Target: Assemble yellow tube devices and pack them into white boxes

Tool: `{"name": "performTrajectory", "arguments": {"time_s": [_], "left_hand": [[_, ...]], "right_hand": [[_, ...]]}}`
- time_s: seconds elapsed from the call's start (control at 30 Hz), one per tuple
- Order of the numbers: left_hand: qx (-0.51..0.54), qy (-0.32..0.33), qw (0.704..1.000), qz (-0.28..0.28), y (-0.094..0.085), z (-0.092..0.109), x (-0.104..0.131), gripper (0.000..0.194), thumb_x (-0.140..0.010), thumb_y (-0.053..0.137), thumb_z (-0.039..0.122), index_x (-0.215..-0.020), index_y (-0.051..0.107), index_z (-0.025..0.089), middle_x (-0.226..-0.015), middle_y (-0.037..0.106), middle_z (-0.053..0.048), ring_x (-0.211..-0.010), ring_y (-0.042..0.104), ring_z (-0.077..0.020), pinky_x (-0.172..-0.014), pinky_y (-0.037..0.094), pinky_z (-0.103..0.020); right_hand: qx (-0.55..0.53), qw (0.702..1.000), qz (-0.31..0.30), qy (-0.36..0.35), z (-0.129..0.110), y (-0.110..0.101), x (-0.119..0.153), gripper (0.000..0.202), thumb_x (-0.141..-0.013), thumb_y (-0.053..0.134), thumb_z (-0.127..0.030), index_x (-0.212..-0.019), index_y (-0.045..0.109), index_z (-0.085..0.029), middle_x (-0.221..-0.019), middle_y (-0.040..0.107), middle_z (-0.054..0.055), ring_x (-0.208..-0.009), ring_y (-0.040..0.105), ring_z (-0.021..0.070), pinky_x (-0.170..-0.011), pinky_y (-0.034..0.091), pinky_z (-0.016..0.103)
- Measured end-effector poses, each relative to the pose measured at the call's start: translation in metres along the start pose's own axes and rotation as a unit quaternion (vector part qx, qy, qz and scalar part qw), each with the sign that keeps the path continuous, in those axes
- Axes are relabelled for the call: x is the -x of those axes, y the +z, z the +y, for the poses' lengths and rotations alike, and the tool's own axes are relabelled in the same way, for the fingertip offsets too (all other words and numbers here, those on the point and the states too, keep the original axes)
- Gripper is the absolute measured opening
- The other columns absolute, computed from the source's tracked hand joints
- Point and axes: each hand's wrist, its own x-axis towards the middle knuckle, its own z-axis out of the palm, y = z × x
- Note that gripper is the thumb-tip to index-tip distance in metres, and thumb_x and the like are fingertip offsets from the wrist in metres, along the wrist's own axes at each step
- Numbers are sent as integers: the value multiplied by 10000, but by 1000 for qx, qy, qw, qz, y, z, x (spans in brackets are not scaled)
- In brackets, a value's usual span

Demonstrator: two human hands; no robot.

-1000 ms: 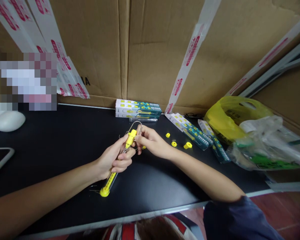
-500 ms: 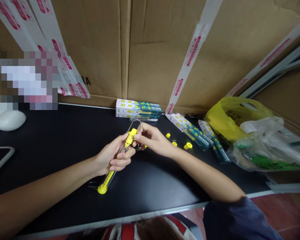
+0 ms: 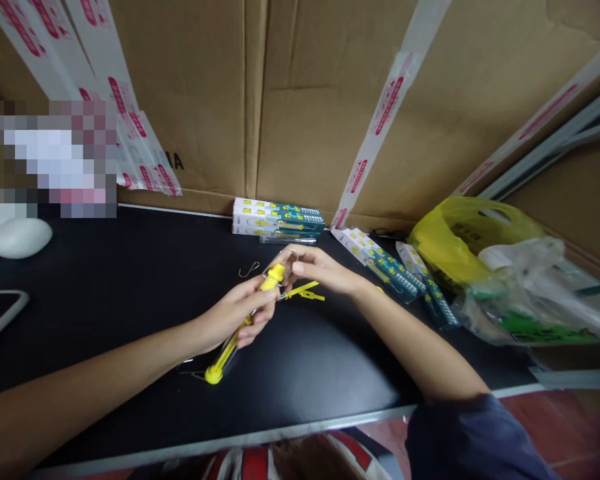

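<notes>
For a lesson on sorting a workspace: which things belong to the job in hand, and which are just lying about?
Belong:
yellow-capped tube, in left hand
metal hook, at right hand
yellow strips
loose wire hook
printed boxes, probably: similar tubes pictured

Lying about:
yellow bag
clear plastic bag
white rounded object

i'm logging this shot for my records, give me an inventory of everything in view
clear tube with yellow plastic ends: 1, left hand
curved silver metal hook: 1, right fingers
bent wire hook: 1, beyond left hand
thin yellow plastic pieces: 2 visible, below right hand
white-and-teal printed boxes: at least 5, back centre and right
yellow plastic bag: 1, right
clear plastic bag with green print: 1, far right
white rounded object: 1, left
white-rimmed object: 1, left edge
black table: 1, beneath
brown cardboard: count unclear, behind
left hand, right hand: 2, bare, centre
dark blue sleeve: 1, lower right
</notes>
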Motion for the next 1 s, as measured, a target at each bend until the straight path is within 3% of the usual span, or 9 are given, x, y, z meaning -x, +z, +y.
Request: {"name": "performTrajectory", "arguments": {"time_s": [0.1,0.23,0.37,0.73,0.87,1.0], "left_hand": [[-104,53,992,40,0,-7,-3,276,-890,563,463,-942,456,213,-601,476,102,-319,398,-28,-299,407,-140],[-166,57,982,72,-2,-10,-4,316,-903,520,513,-998,466,216,-561,450,111,-288,377,-25,-275,336,-113],[-163,42,982,81,0,-10,-2,329,-890,530,531,-974,477,217,-538,406,122,-268,322,-15,-257,277,-102],[-103,-20,993,46,5,-8,-1,316,-886,513,527,-864,449,219,-504,386,125,-273,259,-30,-246,267,-134],[-198,30,976,82,7,-6,3,304,-890,513,511,-843,451,217,-540,390,106,-324,293,-47,-291,250,-158],[-310,126,932,139,8,-1,7,243,-866,590,413,-784,520,195,-599,453,65,-485,391,-82,-450,292,-191]], "right_hand": [[51,998,38,11,1,1,-1,349,-778,754,-389,-980,638,-129,-868,646,10,-747,605,96,-685,520,233],[78,995,66,22,4,2,-2,300,-776,750,-387,-894,660,-127,-788,657,-2,-689,593,86,-658,503,228],[92,993,61,27,6,0,-3,287,-756,767,-357,-897,661,-132,-780,693,4,-717,630,106,-706,516,256],[109,994,20,14,4,-4,1,270,-794,739,-317,-956,638,-126,-852,687,24,-766,634,116,-729,515,266],[95,995,20,31,-1,1,2,297,-783,750,-329,-958,601,-140,-881,666,15,-787,633,118,-737,520,269],[122,991,19,46,-7,6,4,271,-790,741,-329,-927,598,-142,-887,659,16,-794,631,124,-744,525,280]]}}
